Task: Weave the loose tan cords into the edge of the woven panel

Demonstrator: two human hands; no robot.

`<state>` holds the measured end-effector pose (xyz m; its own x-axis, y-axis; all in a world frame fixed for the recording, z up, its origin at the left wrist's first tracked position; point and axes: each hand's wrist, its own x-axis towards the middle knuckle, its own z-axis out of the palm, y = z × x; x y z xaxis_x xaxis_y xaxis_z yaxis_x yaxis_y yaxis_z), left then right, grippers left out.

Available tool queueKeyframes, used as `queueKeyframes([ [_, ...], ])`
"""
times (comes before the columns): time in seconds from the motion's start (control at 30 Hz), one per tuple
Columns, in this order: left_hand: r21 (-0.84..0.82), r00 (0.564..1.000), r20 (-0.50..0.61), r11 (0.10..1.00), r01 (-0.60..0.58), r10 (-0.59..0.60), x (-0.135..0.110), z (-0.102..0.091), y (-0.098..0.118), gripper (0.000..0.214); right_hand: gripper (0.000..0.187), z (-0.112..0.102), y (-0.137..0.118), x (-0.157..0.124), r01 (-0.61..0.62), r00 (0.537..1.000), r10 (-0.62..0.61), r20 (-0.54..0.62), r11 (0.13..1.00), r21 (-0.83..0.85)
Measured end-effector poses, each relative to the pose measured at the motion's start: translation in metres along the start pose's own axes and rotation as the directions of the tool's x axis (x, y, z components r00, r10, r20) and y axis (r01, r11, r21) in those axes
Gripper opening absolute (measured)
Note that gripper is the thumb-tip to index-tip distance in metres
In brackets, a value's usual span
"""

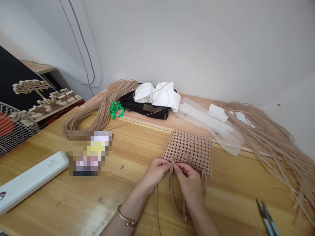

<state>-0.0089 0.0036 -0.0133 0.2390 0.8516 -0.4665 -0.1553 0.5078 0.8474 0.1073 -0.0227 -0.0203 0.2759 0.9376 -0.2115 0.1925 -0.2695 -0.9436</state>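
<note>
A light-brown woven piece with a knotted, open pattern lies on the wooden table in front of me. Loose cords hang from its near edge toward me. My left hand pinches a cord at the left part of that edge, thumb and finger closed. Close beside it, my right hand pinches cord at the same knot. The exact strand in each pinch is partly hidden by the fingers. A thin white strip hangs below the right hand.
Blue-handled scissors lie at right, near loose cord bundles. Behind are a plastic bag, a black pouch under white tissue, and green string. Left are a coiled cord hank, a blurred phone-like object and a white case.
</note>
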Motion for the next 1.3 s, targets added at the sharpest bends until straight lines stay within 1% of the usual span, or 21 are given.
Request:
queueKeyframes([
  [0.07,0.008,1.0,0.0,1.0,0.011,-0.011,0.0,-0.001,0.001,0.025,0.024,0.001,-0.001,0.0,-0.004,1.0,0.004,-0.008,1.0,0.0],
  [0.3,0.1,0.999,0.027,0.994,-0.046,0.043,0.002,-0.005,-0.003,0.021,0.021,0.002,0.0,0.001,0.0,1.0,0.001,-0.017,0.998,0.069],
  [0.4,0.172,0.998,0.015,0.983,-0.065,0.064,0.003,-0.007,-0.003,0.021,0.021,0.002,0.002,0.001,0.007,1.0,-0.006,-0.01,0.997,0.082],
  [0.5,0.226,0.998,-0.019,0.973,-0.056,0.061,0.003,-0.006,-0.003,0.02,0.021,0.001,0.002,0.001,0.003,1.0,-0.003,0.001,0.998,0.07],
  [0.73,0.207,0.995,-0.08,0.978,-0.041,0.059,0.006,-0.002,-0.006,0.02,0.024,0.001,0.003,0.003,-0.023,1.0,0.022,0.013,0.997,0.073],
  [0.83,0.205,0.994,-0.09,0.978,-0.043,0.063,0.007,-0.001,-0.007,0.02,0.026,0.0,0.004,0.004,-0.022,0.999,0.019,0.046,0.997,0.075],
  [0.97,0.225,0.988,-0.117,0.972,-0.075,0.103,0.007,0.0,-0.008,0.018,0.025,-0.002,0.004,0.004,0.013,0.992,-0.019,0.128,0.999,0.052],
  [1.03,0.241,0.985,-0.127,0.967,-0.086,0.12,0.007,0.0,-0.009,0.017,0.025,-0.002,0.003,0.004,0.027,0.989,-0.032,0.146,0.999,0.036],
  [1.2,0.29,0.98,-0.126,0.95,-0.112,0.154,0.007,0.0,-0.011,0.016,0.024,-0.001,0.005,0.006,0.016,0.993,-0.022,0.113,0.998,0.053],
  [1.3,0.375,0.969,-0.131,0.915,-0.146,0.208,0.007,0.0,-0.011,0.016,0.026,0.0,0.005,0.007,0.003,0.995,-0.009,0.104,0.998,0.057],
])
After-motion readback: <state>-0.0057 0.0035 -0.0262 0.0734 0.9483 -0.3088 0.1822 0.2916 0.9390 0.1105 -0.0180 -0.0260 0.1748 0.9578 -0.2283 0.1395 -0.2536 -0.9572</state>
